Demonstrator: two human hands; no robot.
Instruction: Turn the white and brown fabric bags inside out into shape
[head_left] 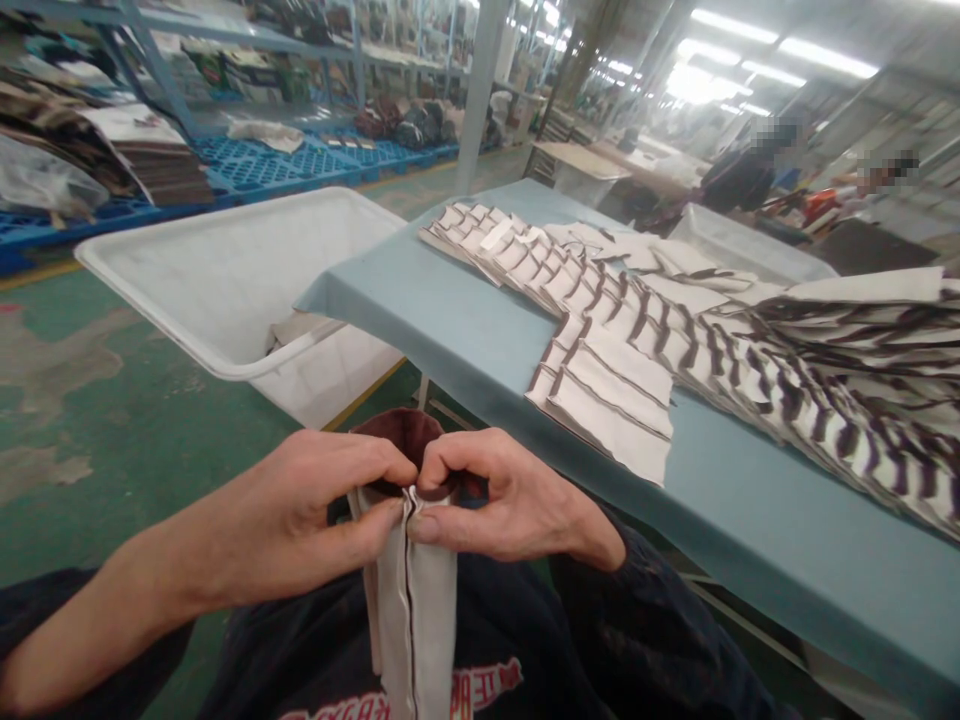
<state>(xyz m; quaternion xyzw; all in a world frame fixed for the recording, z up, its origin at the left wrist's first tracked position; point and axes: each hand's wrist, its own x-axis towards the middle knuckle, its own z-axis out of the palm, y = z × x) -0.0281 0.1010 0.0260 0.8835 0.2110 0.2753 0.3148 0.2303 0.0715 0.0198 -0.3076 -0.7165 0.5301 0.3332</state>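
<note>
Between my hands hangs a cream fabric piece (431, 620) with a dark brown inner side, its seam running down the middle. My left hand (322, 510) pinches the top edge just left of the seam. On the other side of the seam, my right hand (495, 495) grips the same edge between thumb and curled fingers. The thumbs are close together, and the lower end of the piece hangs in front of my dark clothing. Beyond my right hand, a small stack of similar cream pieces (611, 395) lies on the blue-covered table (480, 300).
Long overlapping rows of cream and brown pieces (645, 320) run along the table. A white plastic bin (232, 270) stands left of it, with some fabric inside. Blue pallets (300, 160) with stacked material are behind. People (750, 170) are in the right background.
</note>
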